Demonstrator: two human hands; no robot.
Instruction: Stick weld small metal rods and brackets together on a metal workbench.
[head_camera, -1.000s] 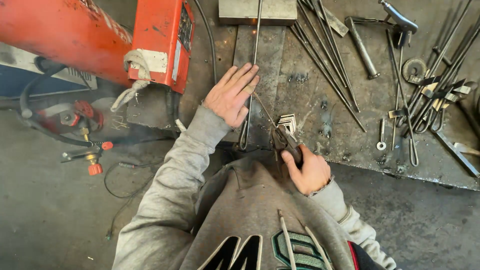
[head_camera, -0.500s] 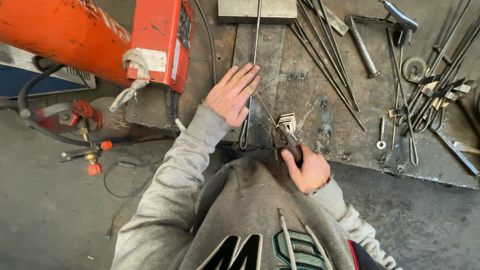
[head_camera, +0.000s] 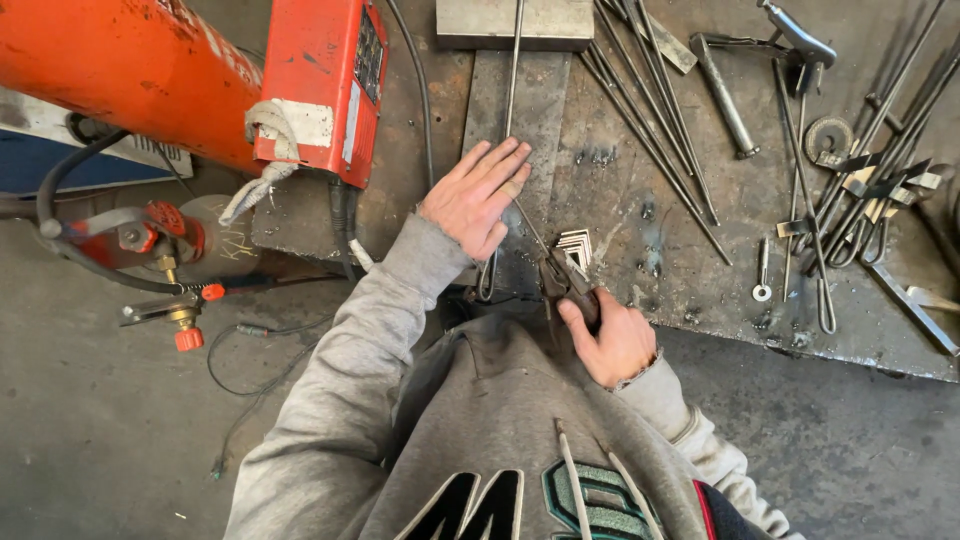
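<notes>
An orange machine (head_camera: 300, 80) is being seen at the far left, over the edge of the steel bench (head_camera: 640, 200). Just right of it, a long bent rod (head_camera: 510, 90) is being pressed flat onto the bench by the left hand (head_camera: 475, 200), its fingers spread open. Nearer and to the right, dark pliers (head_camera: 562, 280) are being gripped by the right hand (head_camera: 615, 340), clamped around the handles. Loose rods (head_camera: 650, 130) are lying further right.

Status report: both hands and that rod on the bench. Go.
Left hand flat on the long rod. Right hand gripping dark pliers at thin wire. Small angle pieces beside the pliers.
</notes>
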